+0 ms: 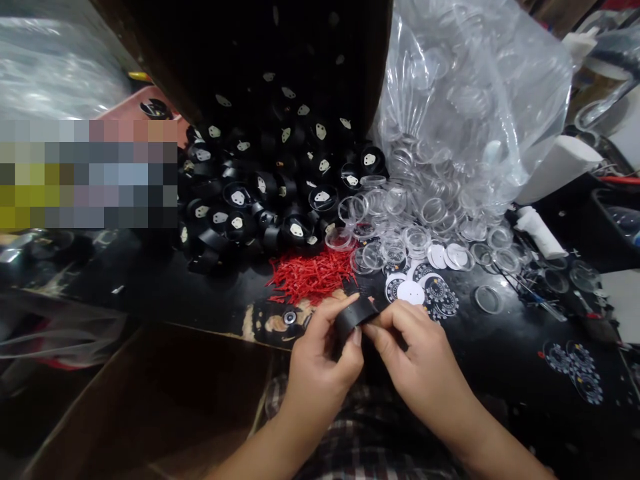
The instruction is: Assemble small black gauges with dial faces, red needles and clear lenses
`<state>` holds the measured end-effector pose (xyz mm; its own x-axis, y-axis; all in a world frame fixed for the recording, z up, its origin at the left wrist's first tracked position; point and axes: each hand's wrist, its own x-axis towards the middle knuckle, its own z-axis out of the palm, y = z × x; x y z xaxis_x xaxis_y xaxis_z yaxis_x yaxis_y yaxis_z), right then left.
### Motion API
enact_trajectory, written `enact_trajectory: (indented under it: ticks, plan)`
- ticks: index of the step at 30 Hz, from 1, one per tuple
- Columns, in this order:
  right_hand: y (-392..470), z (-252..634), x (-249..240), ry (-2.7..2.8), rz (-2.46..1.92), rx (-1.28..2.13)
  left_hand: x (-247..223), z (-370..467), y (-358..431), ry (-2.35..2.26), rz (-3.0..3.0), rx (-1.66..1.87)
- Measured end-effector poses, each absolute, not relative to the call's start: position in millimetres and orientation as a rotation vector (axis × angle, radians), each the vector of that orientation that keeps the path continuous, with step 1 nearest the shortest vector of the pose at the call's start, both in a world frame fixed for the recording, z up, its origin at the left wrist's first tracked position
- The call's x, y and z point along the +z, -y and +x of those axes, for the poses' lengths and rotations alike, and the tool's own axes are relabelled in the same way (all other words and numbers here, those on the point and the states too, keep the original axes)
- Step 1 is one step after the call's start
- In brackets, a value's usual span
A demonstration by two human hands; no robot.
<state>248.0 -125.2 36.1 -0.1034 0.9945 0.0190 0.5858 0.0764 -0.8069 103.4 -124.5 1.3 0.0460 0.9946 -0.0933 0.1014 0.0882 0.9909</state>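
Between my hands, over the front edge of the black table, is a black round gauge housing (356, 316). My left hand (323, 353) grips its side with thumb and fingers. At its right edge my right hand (413, 343) is closed in a pinch; what its fingertips hold, if anything, is hidden. Just beyond lies a heap of thin red pointers (313, 273). Printed dial discs (437, 290) and a white disc (411, 291) lie to the right of it. Clear round covers (395, 200) are piled behind them.
Many black housings with pale plates (296, 230) spill from a dark box at the back. A large clear plastic bag (475, 87) stands back right. More dial discs (575, 367) lie at the right, near a white bottle (541, 232). A small metal ring (289, 318) sits by the front edge.
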Motion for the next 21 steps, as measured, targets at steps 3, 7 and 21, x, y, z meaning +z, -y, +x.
enact_trajectory:
  ticks: [3, 7, 21]
  plan:
    - [125, 246, 34, 1.734, -1.585, 0.866, 1, 101, 124, -1.313, 1.209, 1.023]
    - [119, 251, 34, 1.821, -1.624, 0.869, -3, 99, 115, -1.177, 0.884, 0.910]
    - [101, 244, 25, 2.222, -1.498, 0.229, -6, 110, 118, -1.176, 0.343, 0.884]
